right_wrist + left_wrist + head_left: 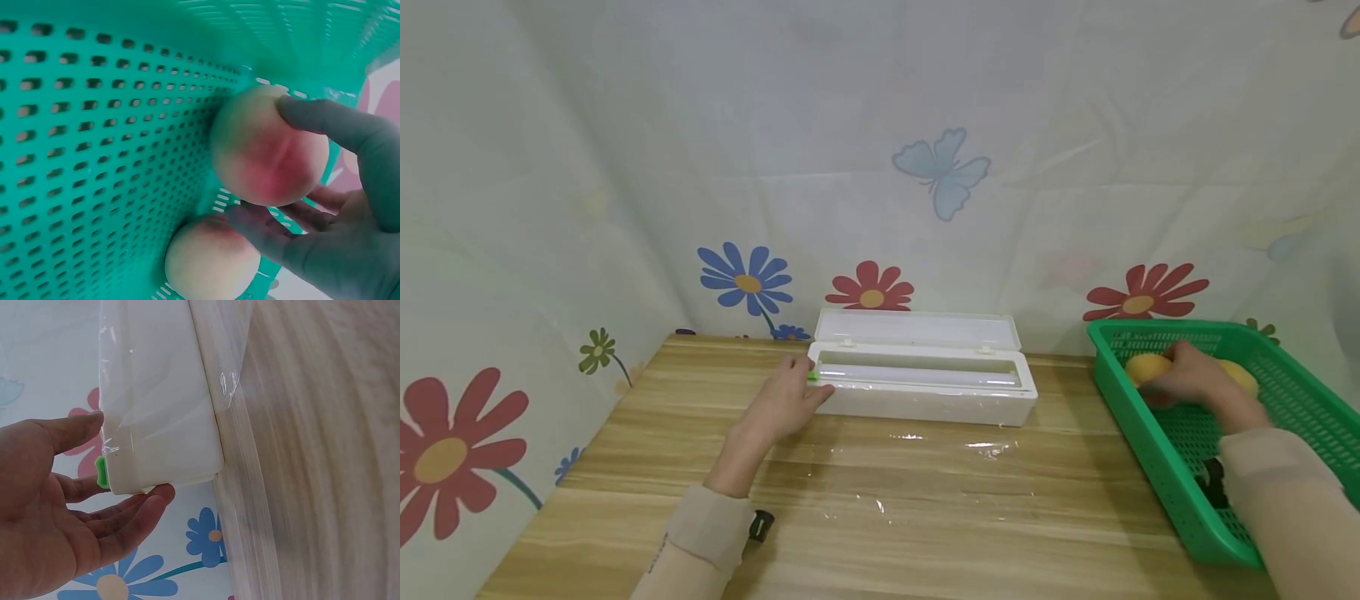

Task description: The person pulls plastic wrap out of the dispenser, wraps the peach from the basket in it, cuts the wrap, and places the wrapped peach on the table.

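A white cling film dispenser (925, 408) stands at the back of the table with its lid (917, 329) raised and a film roll (917, 375) inside. At its left end is my left hand (778, 400). In the left wrist view the thumb lies at the top edge beside a green slider (102, 472), with the other fingertips against the end face. Inside the green basket (1138, 446), my right hand (1191, 375) grips a peach (269, 150) between thumb and fingers. Another peach (212, 259) lies just below it in the right wrist view.
Clear film (910, 483) spreads over the wooden table (1037, 533) in front of the dispenser. The basket stands at the right, its wall around my right hand. A flowered cloth (820, 125) hangs behind the table and along its left side.
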`<state>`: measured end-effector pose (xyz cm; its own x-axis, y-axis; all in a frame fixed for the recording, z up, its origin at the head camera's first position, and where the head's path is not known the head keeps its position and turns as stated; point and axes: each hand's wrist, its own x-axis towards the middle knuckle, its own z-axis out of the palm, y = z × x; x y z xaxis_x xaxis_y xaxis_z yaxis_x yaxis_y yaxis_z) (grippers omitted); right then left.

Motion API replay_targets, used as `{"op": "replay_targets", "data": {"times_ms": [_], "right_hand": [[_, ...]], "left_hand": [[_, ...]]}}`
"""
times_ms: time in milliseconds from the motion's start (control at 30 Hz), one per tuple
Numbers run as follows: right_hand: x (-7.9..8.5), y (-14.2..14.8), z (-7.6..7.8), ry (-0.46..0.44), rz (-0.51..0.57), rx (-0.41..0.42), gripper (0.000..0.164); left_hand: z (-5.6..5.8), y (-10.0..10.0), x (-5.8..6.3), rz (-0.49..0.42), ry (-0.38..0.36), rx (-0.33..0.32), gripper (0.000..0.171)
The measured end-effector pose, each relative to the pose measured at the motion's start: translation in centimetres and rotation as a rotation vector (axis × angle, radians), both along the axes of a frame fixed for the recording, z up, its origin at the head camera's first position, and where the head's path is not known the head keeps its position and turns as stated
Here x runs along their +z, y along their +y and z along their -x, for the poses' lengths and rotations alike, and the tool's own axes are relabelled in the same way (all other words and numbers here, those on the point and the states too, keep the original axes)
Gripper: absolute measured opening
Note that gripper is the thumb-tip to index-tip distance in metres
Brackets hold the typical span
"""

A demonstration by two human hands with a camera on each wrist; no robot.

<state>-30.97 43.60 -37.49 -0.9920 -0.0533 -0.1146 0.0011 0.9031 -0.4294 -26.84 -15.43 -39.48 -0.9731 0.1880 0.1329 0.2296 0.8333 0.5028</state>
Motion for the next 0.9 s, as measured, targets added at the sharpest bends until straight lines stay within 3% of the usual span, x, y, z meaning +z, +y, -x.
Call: {"op": "replay_targets", "data": {"times_ms": [267,400,600,900], "right_hand": [[1.2,-0.5,-1.0,-0.011,0.124,-0.013,0.085],[1.9,-0.8,-1.3,0.025,0.091,-0.05,0.082],[3.1,-1.4,-1.8,0.137,0.007,-0.061,0.077],[4.9,-3.2,-2.6,0.327,0.007,-0.053,0.079]], "left_hand": [[0.0,0.0,0.0,0.004,-0.003,0.001,0.06],[0.0,0.0,-0.1,0.001,-0.002,0.002,0.06],[0.3,0.0,-0.4,-0.009,-0.002,0.012,0.057],[0.5,0.0,-0.5,-0.044,-0.014,0.034,0.055]]}}
